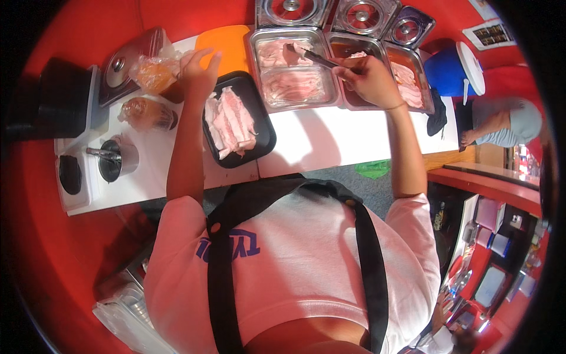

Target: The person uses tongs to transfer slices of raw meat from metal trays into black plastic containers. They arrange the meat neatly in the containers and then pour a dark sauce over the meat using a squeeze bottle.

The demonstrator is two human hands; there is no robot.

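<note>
My right hand (371,82) grips metal tongs (320,59). Their tips meet the raw sliced meat (285,51) in the upper half of a steel pan (332,84). More slices (292,86) lie in that pan's nearer half. My left hand (199,73) is raised with its fingers apart, close beside a clear plastic bag (154,75) with orange contents; whether it touches the bag is unclear. Below that hand, a black tray (264,137) holds several long strips of pale pink meat (231,121), partly covered by my left forearm. An orange board (227,44) lies behind the tray.
Two more steel pans with meat (404,84) stand at right, with lids (360,17) raised behind. Beyond are a blue cooler (449,71) and another person's arm (491,126). At left are a wrapped bundle (146,115), a metal container (128,157) and black bins (62,97).
</note>
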